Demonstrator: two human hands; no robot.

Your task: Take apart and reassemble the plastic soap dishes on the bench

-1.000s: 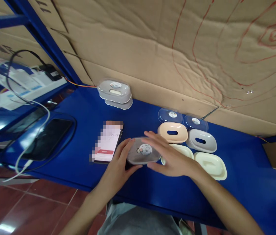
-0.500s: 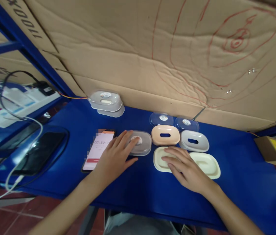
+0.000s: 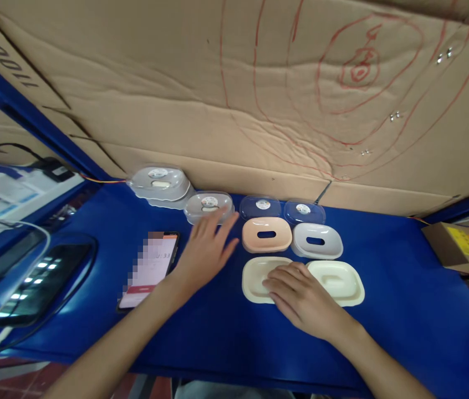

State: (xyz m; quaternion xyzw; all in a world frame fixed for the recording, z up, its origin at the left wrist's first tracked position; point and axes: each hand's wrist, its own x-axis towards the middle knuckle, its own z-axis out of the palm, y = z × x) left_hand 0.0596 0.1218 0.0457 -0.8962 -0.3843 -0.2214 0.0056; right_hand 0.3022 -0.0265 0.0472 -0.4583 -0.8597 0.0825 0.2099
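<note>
My left hand is open, its fingers spread, with the fingertips at the front of a clear-lidded soap box. That box has a round label and sits beside similar stacked boxes. My right hand is loosely bent over the left cream tray, covering its right end; nothing is seen held in it. A second cream tray lies just right of those fingers. Behind the trays are a peach slotted dish and a white slotted dish. Clear lid and clear lid lie behind those dishes.
A phone with a lit screen lies left of my left forearm. Further left are a dark phone on a cable and a power strip. Cardboard walls the back of the blue table. A small carton stands at the right.
The clear-lidded box has moved back and left, up to the stack, with my left hand following it. My right hand's fingers have drawn closer together over the cream tray. The view has shifted slightly.
</note>
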